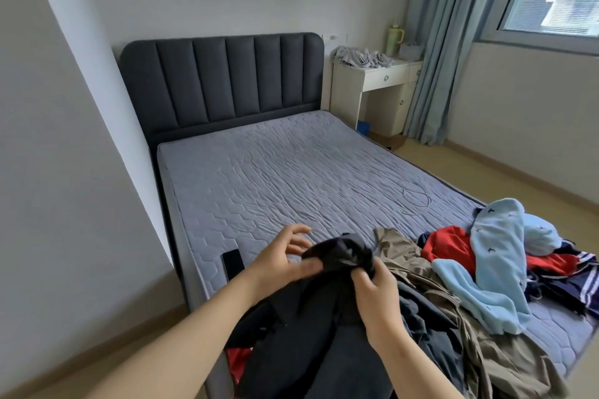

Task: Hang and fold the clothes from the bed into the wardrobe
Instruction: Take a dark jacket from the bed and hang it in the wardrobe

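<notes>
both hands meet over the near end of the bed (291, 172), bunching the top of a black garment (340, 256) between them. the right hand (376, 291) has its fingers curled tight round the fabric. the left hand (285, 264) pinches the cloth's edge with thumb and a lower finger, its upper fingers lifted and half spread. the rest of the black garment hangs below the hands, over the mattress's near edge.

just left of the left hand a dark phone (232, 264) lies close to the mattress's side edge. right of the right hand, touching the black cloth, a khaki garment (402, 253) spreads toward the near corner. further right sit a red garment (450, 244), a light blue fleece (496, 253) and a navy striped piece (583, 288), piled up to the bed's right edge.

beyond the hands the mattress lies bare as far as the headboard (223, 81), save a thin wire loop (416, 196) beyond the right hand.
</notes>
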`<state>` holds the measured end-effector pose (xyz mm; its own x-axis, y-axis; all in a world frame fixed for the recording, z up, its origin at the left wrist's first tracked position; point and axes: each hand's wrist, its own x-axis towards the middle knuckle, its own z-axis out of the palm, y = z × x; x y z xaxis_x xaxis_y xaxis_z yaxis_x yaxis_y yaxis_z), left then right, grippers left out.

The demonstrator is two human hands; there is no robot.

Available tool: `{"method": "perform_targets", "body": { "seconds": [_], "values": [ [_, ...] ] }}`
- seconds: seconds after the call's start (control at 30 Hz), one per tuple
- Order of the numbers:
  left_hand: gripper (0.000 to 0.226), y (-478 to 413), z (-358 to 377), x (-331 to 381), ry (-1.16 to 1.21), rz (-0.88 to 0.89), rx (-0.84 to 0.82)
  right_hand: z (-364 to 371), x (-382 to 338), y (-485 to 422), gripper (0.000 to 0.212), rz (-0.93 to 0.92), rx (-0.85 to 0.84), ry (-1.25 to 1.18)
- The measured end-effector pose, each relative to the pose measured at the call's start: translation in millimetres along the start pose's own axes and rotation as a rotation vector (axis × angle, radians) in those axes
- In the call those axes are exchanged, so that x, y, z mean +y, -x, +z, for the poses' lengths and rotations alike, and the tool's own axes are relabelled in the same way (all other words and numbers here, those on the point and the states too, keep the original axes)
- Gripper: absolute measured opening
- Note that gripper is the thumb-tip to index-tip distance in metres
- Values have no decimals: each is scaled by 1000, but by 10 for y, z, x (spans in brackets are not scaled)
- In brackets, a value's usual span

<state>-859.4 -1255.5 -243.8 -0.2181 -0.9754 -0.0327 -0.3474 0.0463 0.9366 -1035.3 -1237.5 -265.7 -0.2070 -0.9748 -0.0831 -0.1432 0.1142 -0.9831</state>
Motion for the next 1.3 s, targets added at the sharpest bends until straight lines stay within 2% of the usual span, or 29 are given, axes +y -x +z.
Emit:
{"method": "perform_targets", "body": {
  "seconds": [0.07,0.1,0.17,0.2,0.27,0.3,0.33,0.4,0.47,0.53,0.6,0.63,0.7,0.73,0.8,0.87,0.93,1.0,1.03,1.07,1.13,1.2,1.27,1.3],
  "values": [
    [67,59,24,-180,-79,-100,-142,-69,29,-51,15,116,70,-206],
    [59,74,48,-255,-120,-116,-171,-105,33,-67,17,154,103,-268],
    [17,34,109,-365,-179,-106,-64,-165,33,-79,21,165,130,-278],
    [13,3,132,-377,-175,-120,22,-194,45,-78,21,160,120,-236],
    [20,-97,168,-324,-55,-158,194,-243,64,-57,14,182,73,-65],
    [22,-143,177,-259,-17,-143,261,-260,64,-33,5,205,45,76],
    [24,-181,182,-168,-13,-96,320,-276,63,-5,10,231,16,256],
    [25,-240,185,54,-15,46,384,-298,73,23,51,208,8,549],
    [25,-281,199,292,-7,154,368,-255,12,80,87,42,2,535],
    [25,-286,225,521,15,229,239,-162,-71,131,98,-92,-124,466],
    [24,-273,265,689,-14,280,81,-92,-111,124,87,-111,-186,452],
    [23,-267,281,744,-38,299,46,-89,-106,86,65,-101,-191,414],
    [24,-265,287,778,-70,311,105,-143,-101,23,5,-16,-157,274],
    [23,-275,281,752,-101,305,186,-187,-84,-9,16,59,-154,160],
    [21,-260,259,653,-193,245,337,-249,-22,-23,23,222,-169,-107],
    [26,-203,254,497,-185,159,341,-293,28,-10,26,321,-146,-237],
    [52,-123,296,320,-99,49,107,-325,64,-19,29,372,-102,-320],
    [99,-22,391,146,-118,-89,-224,-338,65,-36,30,395,-80,-361],
    [113,31,447,93,-161,-146,-325,-337,38,-30,31,400,-83,-368],
    [120,62,486,52,-191,-175,-359,-335,17,-21,30,393,-94,-364],
    [111,61,501,15,-147,-182,-319,-327,16,-15,27,371,-109,-355],
    [77,12,434,38,-142,-160,-318,-350,21,-7,23,342,-128,-353],
    [42,-66,312,87,-337,-138,-346,-391,64,4,20,324,-147,-346],
    [32,-114,240,117,-436,-138,-332,-409,91,18,17,309,-169,-337]
  ]
}}
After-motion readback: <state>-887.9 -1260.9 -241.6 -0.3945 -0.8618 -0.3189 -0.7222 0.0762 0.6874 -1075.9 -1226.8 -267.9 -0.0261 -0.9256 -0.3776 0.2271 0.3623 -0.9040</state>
